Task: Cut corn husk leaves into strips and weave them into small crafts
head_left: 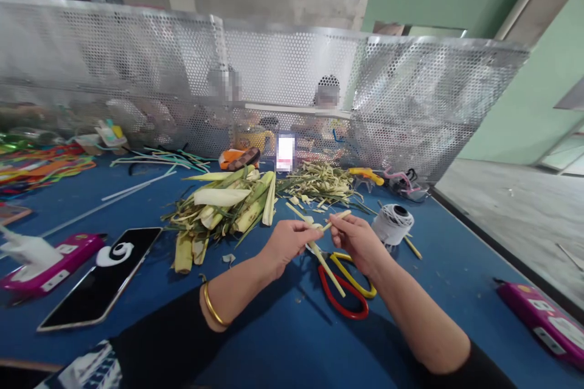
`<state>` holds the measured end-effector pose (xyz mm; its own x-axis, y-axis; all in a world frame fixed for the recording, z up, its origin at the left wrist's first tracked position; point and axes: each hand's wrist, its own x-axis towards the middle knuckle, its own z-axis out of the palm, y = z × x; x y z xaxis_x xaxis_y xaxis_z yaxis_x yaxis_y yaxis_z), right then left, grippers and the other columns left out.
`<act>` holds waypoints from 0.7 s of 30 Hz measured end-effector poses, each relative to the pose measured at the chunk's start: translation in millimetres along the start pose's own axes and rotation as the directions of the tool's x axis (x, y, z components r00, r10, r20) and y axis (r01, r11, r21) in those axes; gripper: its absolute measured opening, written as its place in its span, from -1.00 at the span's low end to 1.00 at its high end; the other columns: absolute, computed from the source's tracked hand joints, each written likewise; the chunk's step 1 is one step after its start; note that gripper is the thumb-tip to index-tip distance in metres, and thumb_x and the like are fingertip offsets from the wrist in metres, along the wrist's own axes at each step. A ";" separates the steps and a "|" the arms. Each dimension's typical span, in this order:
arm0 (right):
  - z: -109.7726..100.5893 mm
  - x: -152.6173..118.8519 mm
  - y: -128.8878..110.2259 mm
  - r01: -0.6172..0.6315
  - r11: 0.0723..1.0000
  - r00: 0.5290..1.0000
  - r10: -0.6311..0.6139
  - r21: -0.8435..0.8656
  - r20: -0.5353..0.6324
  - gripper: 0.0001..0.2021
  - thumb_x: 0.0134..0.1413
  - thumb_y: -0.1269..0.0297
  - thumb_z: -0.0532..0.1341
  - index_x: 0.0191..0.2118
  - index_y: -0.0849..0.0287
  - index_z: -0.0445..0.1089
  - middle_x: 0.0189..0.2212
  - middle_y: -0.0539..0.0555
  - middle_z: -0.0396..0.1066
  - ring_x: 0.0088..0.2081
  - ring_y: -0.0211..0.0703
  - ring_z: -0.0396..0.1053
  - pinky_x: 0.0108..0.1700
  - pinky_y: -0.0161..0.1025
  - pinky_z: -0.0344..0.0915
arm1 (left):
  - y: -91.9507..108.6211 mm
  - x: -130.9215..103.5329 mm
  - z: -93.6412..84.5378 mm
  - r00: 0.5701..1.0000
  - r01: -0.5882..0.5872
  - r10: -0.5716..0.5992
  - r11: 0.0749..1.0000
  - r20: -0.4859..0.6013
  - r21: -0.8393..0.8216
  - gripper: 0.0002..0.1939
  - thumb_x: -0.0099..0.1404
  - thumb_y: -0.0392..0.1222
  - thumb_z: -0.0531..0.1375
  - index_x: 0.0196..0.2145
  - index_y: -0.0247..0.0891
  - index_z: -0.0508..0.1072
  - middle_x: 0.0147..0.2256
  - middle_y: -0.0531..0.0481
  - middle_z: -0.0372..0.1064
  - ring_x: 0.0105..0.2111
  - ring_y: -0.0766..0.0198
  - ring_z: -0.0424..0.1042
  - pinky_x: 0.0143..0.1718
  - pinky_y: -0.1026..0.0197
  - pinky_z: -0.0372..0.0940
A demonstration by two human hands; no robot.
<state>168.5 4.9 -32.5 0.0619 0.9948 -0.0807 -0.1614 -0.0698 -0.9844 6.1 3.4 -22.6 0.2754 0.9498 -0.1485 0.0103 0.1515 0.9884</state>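
In the head view my left hand (pixel 292 242) pinches a pale piece of corn husk (pixel 329 266), a long narrow strip that slants down toward the table. My right hand (pixel 358 240) closes on another rolled end of husk (pixel 341 216), crossing close to the first. The fingertips of both hands nearly meet, and the exact crossing is partly covered by them. Scissors (pixel 351 292) with one red and one yellow handle lie just below, their blades partly hidden under the husk and my hands. Beside my right hand stands a spool of white string (pixel 393 223).
A pile of corn husks (pixel 219 203) lies left of my hands, with shredded husk (pixel 322 182) behind. A tablet (pixel 103 279) and a magenta power strip (pixel 55 264) are at left; another power strip (pixel 542 319) is at right. A perforated metal screen (pixel 292 61) borders the back.
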 end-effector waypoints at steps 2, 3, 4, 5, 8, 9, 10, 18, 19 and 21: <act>2.7 -0.9 4.7 0.019 0.999 0.998 -0.017 0.047 -0.056 -0.57 -0.44 0.00 0.46 -0.52 0.19 0.33 -0.68 -0.06 0.30 -0.66 -0.33 0.20 -0.58 -0.32 0.09 | -0.8 0.0 0.5 1.000 -0.012 0.011 0.999 0.005 0.052 -0.79 0.00 -0.13 0.32 -0.61 -0.31 0.44 -0.72 0.15 0.18 -0.70 0.49 0.02 -0.63 0.32 -0.15; 2.8 0.0 6.8 0.037 0.998 0.995 -0.032 0.049 -0.090 -0.57 -0.44 0.01 0.45 -0.52 0.19 0.33 -0.68 -0.06 0.31 -0.66 -0.33 0.22 -0.58 -0.32 0.11 | -0.8 -0.1 0.6 1.000 -0.008 0.008 0.997 0.006 0.071 -0.80 0.01 -0.14 0.31 -0.61 -0.31 0.44 -0.71 0.14 0.21 -0.71 0.49 0.03 -0.64 0.32 -0.13; 2.2 1.7 8.7 0.048 0.998 0.993 -0.044 0.034 -0.113 -0.58 -0.43 -0.01 0.44 -0.52 0.19 0.33 -0.67 -0.05 0.32 -0.65 -0.32 0.23 -0.56 -0.32 0.13 | -0.7 -0.1 0.4 1.000 0.002 -0.003 0.997 0.006 0.082 -0.81 0.03 -0.16 0.30 -0.61 -0.32 0.43 -0.71 0.13 0.23 -0.71 0.49 0.03 -0.64 0.33 -0.12; 1.1 3.7 10.1 0.052 0.999 0.991 -0.052 0.000 -0.123 -0.58 -0.39 -0.03 0.42 -0.52 0.19 0.33 -0.66 -0.03 0.34 -0.65 -0.30 0.24 -0.55 -0.31 0.15 | -0.6 0.1 0.1 1.000 0.017 -0.018 0.997 0.005 0.081 -0.81 0.03 -0.18 0.29 -0.61 -0.32 0.43 -0.71 0.12 0.24 -0.72 0.50 0.03 -0.65 0.33 -0.12; -2.9 7.2 9.1 0.139 0.964 0.965 -0.184 -0.228 -0.190 -0.60 -0.23 -0.08 0.33 -0.44 0.18 0.35 -0.53 0.05 0.43 -0.55 -0.20 0.34 -0.47 -0.24 0.24 | -1.4 2.6 -1.6 0.998 0.057 -0.057 0.998 -0.004 0.011 -0.80 0.04 -0.17 0.31 -0.60 -0.32 0.42 -0.71 0.12 0.25 -0.73 0.51 0.04 -0.67 0.35 -0.13; -3.6 5.5 6.8 0.225 0.911 0.921 -0.315 -0.345 -0.230 -0.62 -0.17 -0.06 0.31 -0.37 0.18 0.37 -0.47 0.07 0.45 -0.48 -0.15 0.37 -0.42 -0.22 0.27 | -2.0 3.9 -2.3 0.998 0.062 -0.063 0.998 -0.015 -0.026 -0.79 0.04 -0.16 0.32 -0.59 -0.32 0.42 -0.70 0.11 0.26 -0.73 0.50 0.06 -0.68 0.35 -0.12; -3.6 1.8 4.0 0.327 0.820 0.847 -0.474 -0.469 -0.239 -0.65 -0.11 -0.02 0.29 -0.32 0.16 0.37 -0.42 0.08 0.45 -0.41 -0.12 0.38 -0.36 -0.20 0.28 | -2.6 5.3 -3.0 0.997 0.065 -0.068 0.995 -0.031 -0.069 -0.79 0.03 -0.16 0.33 -0.58 -0.32 0.42 -0.69 0.11 0.27 -0.73 0.50 0.08 -0.68 0.36 -0.09; 26.0 -41.3 12.9 0.647 0.343 0.717 -0.576 -0.681 0.392 -0.72 0.23 0.16 0.10 -0.41 0.13 0.44 -0.54 0.01 0.44 -0.50 -0.25 0.32 -0.41 -0.32 0.14 | -0.7 7.8 -7.6 0.997 0.056 -0.072 0.921 -0.029 -0.385 -0.71 -0.11 -0.14 0.45 -0.47 -0.36 0.52 -0.52 -0.02 0.45 -0.52 0.36 0.39 -0.44 0.32 0.27; 29.2 -40.1 17.9 0.584 0.400 0.776 -0.531 -0.707 0.341 -0.71 0.22 0.12 0.10 -0.41 0.14 0.45 -0.55 0.00 0.43 -0.52 -0.25 0.31 -0.43 -0.32 0.12 | 0.1 6.9 -7.7 0.999 0.046 -0.053 0.919 -0.007 -0.391 -0.72 -0.13 -0.16 0.46 -0.47 -0.35 0.53 -0.51 -0.02 0.46 -0.50 0.36 0.40 -0.44 0.33 0.26; 32.6 -34.6 26.0 0.454 0.518 0.866 -0.447 -0.725 0.223 -0.68 0.19 0.06 0.12 -0.44 0.15 0.43 -0.61 -0.03 0.38 -0.57 -0.26 0.23 -0.48 -0.32 0.08 | 1.3 5.3 -7.3 0.999 0.044 -0.033 0.919 0.034 -0.392 -0.73 -0.17 -0.23 0.46 -0.47 -0.35 0.55 -0.49 -0.03 0.48 -0.48 0.36 0.40 -0.44 0.35 0.24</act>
<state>130.1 -28.9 -50.2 -0.0935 0.9094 0.4054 0.6580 0.3620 -0.6603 0.5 10.6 -22.3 0.3079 0.9342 -0.1800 -0.3553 0.2884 0.8892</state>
